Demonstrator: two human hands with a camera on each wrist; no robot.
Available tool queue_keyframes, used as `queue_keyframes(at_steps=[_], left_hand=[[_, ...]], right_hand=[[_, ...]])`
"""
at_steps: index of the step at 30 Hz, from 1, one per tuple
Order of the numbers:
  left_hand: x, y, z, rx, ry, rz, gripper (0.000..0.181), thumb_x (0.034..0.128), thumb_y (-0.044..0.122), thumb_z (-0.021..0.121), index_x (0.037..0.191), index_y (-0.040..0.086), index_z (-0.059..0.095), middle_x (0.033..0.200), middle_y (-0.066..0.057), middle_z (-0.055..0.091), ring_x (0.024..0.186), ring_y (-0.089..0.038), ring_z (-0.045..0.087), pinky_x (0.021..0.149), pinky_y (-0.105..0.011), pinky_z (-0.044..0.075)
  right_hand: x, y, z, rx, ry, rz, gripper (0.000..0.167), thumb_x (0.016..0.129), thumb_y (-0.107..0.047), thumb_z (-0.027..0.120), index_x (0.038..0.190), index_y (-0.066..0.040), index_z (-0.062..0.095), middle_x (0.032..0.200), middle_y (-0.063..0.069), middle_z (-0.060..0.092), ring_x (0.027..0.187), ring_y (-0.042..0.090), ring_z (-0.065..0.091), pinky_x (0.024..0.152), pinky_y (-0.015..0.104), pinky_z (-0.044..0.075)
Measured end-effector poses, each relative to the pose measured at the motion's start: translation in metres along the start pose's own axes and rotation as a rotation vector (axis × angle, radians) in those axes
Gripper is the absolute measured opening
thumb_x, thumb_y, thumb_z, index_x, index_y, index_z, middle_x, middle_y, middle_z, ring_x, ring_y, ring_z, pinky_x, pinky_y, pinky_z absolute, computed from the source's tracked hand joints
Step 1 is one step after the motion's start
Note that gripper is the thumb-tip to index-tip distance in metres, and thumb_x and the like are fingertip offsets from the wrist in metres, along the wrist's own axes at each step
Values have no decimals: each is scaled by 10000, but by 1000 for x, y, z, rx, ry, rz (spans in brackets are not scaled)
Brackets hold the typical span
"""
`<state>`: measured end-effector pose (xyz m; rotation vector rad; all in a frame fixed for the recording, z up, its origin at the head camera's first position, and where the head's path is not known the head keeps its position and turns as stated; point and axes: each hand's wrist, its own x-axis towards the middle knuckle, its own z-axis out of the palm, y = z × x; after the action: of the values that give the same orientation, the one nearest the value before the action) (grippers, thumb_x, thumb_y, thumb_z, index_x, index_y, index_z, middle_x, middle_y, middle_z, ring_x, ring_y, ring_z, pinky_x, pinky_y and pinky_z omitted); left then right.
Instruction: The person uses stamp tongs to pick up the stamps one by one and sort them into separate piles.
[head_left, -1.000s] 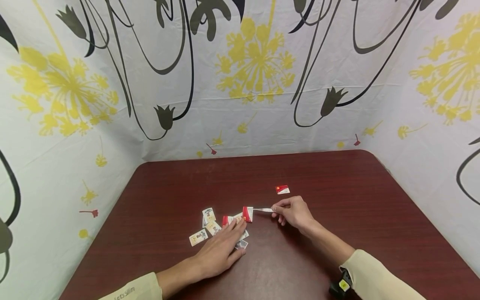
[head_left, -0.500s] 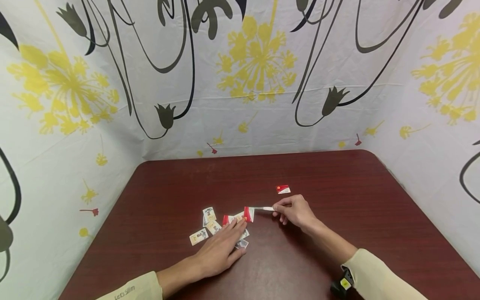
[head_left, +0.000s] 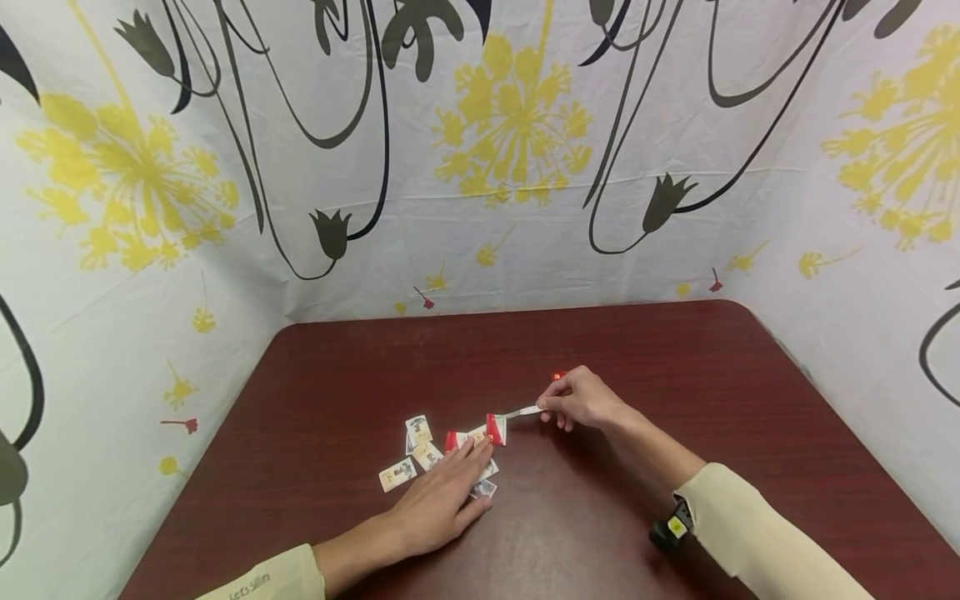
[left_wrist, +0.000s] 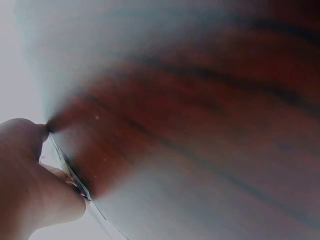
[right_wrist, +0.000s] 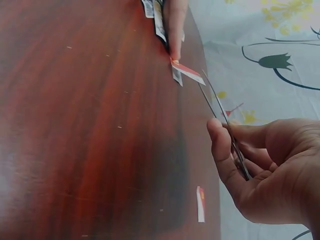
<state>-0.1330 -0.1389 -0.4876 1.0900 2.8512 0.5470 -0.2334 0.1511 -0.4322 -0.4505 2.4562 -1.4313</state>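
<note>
My left hand (head_left: 442, 504) lies with its fingers extended over a loose pile of small stamps (head_left: 427, 455). Under its fingertips, a red and white stamp (head_left: 496, 429) sticks out to the right, its free end lifted off the table in the right wrist view. My right hand (head_left: 581, 398) pinches a pair of metal tweezers (head_left: 523, 412) between thumb and fingers. In the right wrist view, the tweezers' (right_wrist: 217, 96) two tips stand apart, close beside the stamp's (right_wrist: 192, 74) raised end. Whether they touch it, I cannot tell. The left wrist view shows stamp edges (left_wrist: 75, 178) beside the hand.
Another red and white stamp (head_left: 558, 376) lies alone farther back, partly hidden by my right hand. Everything rests on a dark red-brown table (head_left: 360, 367) with rounded far corners. Patterned white cloth (head_left: 375, 167) hangs behind and at both sides.
My right hand has moved slightly away from me and to the left, tilting the tweezers and covering part of the lone stamp. My left hand has stayed in place.
</note>
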Motion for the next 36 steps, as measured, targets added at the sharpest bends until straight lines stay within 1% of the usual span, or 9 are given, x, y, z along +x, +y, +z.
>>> queue_keyframes(at_steps=[2,6,11,14,20,23,26,31,36], left_hand=[[0,0,0,0,-1,-1,673,1099,338,593,1640,9,365,1705,-107,357,1586,-327,281,1270,-503,290],[0,1,0,0,0,-1,673,1098,336,596,1639,6,367,1703,-108,362,1586,-326,284,1271,-499,289],[-1,1,-1,-3,0,-1,675,1098,340,596,1638,6,367,1701,-110,363,1585,-326,285,1271,-501,288],[0,1,-1,-1,0,-3,676,1099,345,593,1641,10,364,1704,-107,358,1586,-323,284,1270,-502,291],[0,0,1,-2,-2,-4,679,1099,349,593,1644,18,361,1708,-98,351,1588,-317,279,1269,-502,292],[1,0,1,0,-4,-6,678,1099,350,593,1644,19,363,1708,-95,353,1588,-316,282,1268,-501,296],[1,0,1,-2,-6,-8,678,1098,349,593,1643,17,363,1707,-96,354,1587,-318,284,1267,-501,298],[1,0,1,3,-4,-3,680,1098,345,594,1642,10,362,1707,-103,352,1586,-323,284,1268,-503,296],[1,-1,2,12,5,7,684,1099,343,594,1642,2,355,1711,-113,338,1585,-333,281,1263,-509,303]], right_hand=[[3,-3,-2,-20,-10,-10,116,991,27,699,968,91,793,796,235,749,544,154,610,567,440,626],[8,-10,-4,-74,-9,-31,123,995,18,697,945,72,796,764,204,750,529,143,606,580,496,628],[12,-16,-5,-135,19,-42,131,999,13,694,925,42,799,738,177,748,510,117,599,571,501,625],[14,-17,-4,-158,32,-44,131,994,14,701,909,34,798,734,179,748,497,107,591,550,457,619],[14,-17,-2,-187,48,-29,139,996,10,706,892,28,797,712,147,744,488,103,581,496,292,562],[13,-16,-1,-187,62,-17,143,1001,3,705,896,29,799,710,141,743,497,103,580,489,254,540],[12,-14,-1,-185,71,-14,142,1005,-3,704,905,28,801,715,142,744,505,107,581,492,251,539],[10,-10,-1,-177,83,-20,136,1002,-9,711,911,29,805,696,110,736,501,118,587,500,278,556],[6,-5,0,-158,104,-38,130,995,-4,717,909,40,804,710,137,739,500,145,602,534,410,607]])
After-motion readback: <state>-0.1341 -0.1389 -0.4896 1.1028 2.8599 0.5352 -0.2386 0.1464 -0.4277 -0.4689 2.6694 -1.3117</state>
